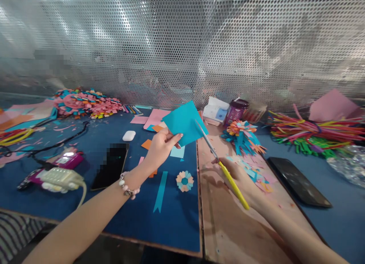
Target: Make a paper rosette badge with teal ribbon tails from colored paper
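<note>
My left hand pinches the lower left edge of a teal paper sheet and holds it up above the table. In my right hand are yellow-handled scissors, the fingers closed round the handles. Their blades point up and left, with the tips touching the sheet's right edge. Below the sheet lie a small paper flower, a teal paper strip and a few orange and teal scraps on the blue mat.
A perforated metal screen walls off the back. Two phones lie flat, one on each side. An earbud case, a white charger with cable, heaps of cut paper, coloured strips and a jar crowd the table.
</note>
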